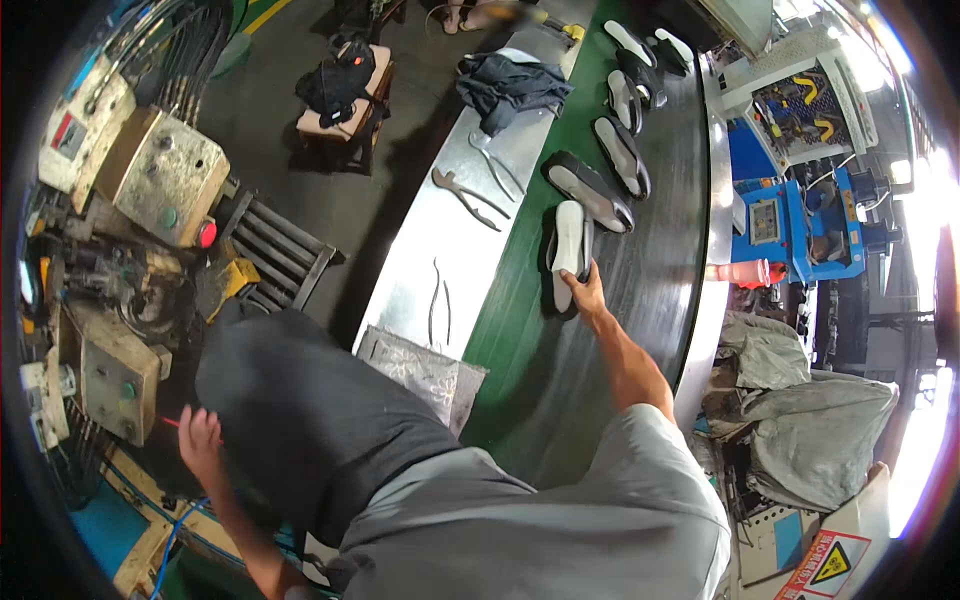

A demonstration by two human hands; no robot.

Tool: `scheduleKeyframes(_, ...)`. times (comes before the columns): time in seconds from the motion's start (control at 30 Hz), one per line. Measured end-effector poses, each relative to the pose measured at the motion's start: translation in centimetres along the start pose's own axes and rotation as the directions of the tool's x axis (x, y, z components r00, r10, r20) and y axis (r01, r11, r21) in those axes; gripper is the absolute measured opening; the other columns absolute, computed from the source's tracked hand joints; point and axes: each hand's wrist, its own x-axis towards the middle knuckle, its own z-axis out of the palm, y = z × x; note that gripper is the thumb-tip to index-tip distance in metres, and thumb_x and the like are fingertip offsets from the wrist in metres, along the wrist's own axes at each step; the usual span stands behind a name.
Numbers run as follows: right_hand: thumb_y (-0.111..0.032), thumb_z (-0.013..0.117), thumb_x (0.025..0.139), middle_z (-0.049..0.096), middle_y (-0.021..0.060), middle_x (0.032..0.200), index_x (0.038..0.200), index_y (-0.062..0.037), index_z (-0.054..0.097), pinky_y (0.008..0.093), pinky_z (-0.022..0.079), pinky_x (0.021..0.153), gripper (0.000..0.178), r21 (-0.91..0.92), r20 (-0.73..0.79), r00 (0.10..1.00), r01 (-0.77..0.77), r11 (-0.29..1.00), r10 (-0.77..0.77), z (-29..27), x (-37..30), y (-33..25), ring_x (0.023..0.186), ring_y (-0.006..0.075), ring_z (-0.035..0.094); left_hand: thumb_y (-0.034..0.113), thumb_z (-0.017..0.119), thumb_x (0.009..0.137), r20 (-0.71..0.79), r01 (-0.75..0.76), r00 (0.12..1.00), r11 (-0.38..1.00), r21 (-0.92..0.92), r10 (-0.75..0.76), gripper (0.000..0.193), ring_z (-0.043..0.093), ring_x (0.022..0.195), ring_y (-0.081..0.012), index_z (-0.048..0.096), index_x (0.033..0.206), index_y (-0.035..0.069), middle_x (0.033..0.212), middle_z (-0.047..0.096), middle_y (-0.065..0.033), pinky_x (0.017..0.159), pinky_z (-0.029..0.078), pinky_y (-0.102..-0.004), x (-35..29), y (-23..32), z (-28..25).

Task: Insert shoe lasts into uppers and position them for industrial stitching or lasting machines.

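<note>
My right hand [588, 292] grips the heel end of a dark shoe with a pale insole [570, 235], with the thumb laid on top. This shoe is on the green conveyor belt [500, 385]. Just beyond it lies another dark shoe with a grey insole [592, 195], and several more trail off toward the far end. Over by the machine at the left, my left hand [200, 440] is closed with curled fingers. A thin red stick-like thing [171, 422] pokes out of it; its other end is hidden.
Pliers [466, 196] and other hand tools lie on the metal ledge [400, 285] beside the belt, with a grey patterned cloth [425, 372] nearer me. Dark clothing [510, 85] is heaped farther along. A control box with a red button [206, 233] stands left; blue machinery [800, 230] stands right.
</note>
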Motion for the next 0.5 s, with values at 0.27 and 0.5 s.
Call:
scheduleKeyframes(0.27,-0.018,0.084,0.098,0.065,0.0142,0.144,0.156,-0.0034,0.045,0.0454,0.052,0.113,0.071,0.717,0.278,0.933,-0.359,0.598,0.226,6.7,-14.3,-4.9,0.132,0.0294,0.064,0.008,0.069,0.105,0.523,-0.017,0.85,0.995,-0.099,0.066,0.061,0.071,0.124,-0.027,0.047,0.161,-0.003,0.141,0.066,-0.0206,0.109,0.057,-0.0379,-2.8,4.8,21.6)
scheduleKeyframes(0.5,-0.022,0.085,0.097,0.067,0.0154,0.138,0.153,0.0033,0.05,0.0417,0.054,0.108,0.071,0.589,0.581,0.802,-0.301,0.75,-0.135,15.9,-26.8,-19.1,0.124,0.0256,0.067,0.03,0.08,0.103,0.636,-0.067,0.751,0.979,-0.194,0.178,0.085,0.052,0.15,-0.0353,0.035,0.172,0.01,0.165,0.046,-0.0287,0.122,0.045,-0.0467,-1.3,11.0,25.6)
